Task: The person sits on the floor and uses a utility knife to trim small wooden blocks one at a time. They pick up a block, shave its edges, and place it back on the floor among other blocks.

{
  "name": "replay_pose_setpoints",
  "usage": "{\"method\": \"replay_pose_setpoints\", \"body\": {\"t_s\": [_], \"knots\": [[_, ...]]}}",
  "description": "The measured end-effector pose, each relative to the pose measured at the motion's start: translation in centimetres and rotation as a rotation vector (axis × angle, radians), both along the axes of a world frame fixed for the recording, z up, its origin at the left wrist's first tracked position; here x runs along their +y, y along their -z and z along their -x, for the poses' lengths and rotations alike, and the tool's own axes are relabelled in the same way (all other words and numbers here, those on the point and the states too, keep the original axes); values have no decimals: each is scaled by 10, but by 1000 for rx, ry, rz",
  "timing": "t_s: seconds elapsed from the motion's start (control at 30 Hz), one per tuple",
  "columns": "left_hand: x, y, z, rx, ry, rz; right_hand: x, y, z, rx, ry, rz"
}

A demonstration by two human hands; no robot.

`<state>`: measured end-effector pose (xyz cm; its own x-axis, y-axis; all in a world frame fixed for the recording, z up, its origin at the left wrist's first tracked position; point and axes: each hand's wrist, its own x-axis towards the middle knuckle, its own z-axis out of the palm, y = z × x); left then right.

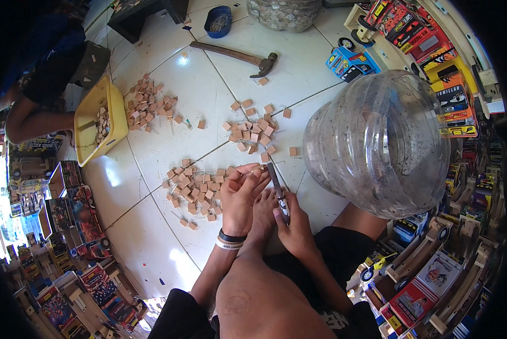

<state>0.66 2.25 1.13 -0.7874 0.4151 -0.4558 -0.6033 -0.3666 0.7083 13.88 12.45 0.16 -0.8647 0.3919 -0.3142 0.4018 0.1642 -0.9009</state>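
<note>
My left hand (242, 195), with a black band and a white band on its wrist, is closed in a pinch. Whatever sits at its fingertips is too small to make out. My right hand (295, 226) is wrapped round the patterned handle of a long, dark, flat-bladed tool (275, 179), perhaps a knife. The blade points away from me, its far end beside my left fingertips. Left of my left hand lies a heap of small wooden blocks (194, 189) with thin pale sticks or nails among them. Another pile of blocks (253, 133) lies just beyond both hands.
A hammer (231, 53) and a blue bowl (218, 22) of nails lie far off. A large clear plastic jug (372, 147) stands at right, near a blue toy truck (349, 63). At left, another person's arm (39, 121) reaches to a yellow bin (120, 121). Toy trucks line both sides.
</note>
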Motion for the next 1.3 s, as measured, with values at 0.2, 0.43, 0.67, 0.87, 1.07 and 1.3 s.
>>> {"method": "replay_pose_setpoints", "body": {"t_s": [0.2,0.43,0.67,0.87,1.07,1.3], "knots": [[-1,1,0,-33,-10,-10,-4,7,-1,34,9,-115],[0,12,0,366,-44,170,0,-2,-4,15,-88,344],[-2,6,1,876,-139,619,-12,-11,14,-4,-20,-400],[-9,3,6,911,-77,682,-13,-12,15,8,-45,-337],[-17,-10,25,381,-14,329,-1,-16,14,131,-3,-232],[-27,-32,37,320,165,371,26,-23,-2,142,-147,-185]]}}
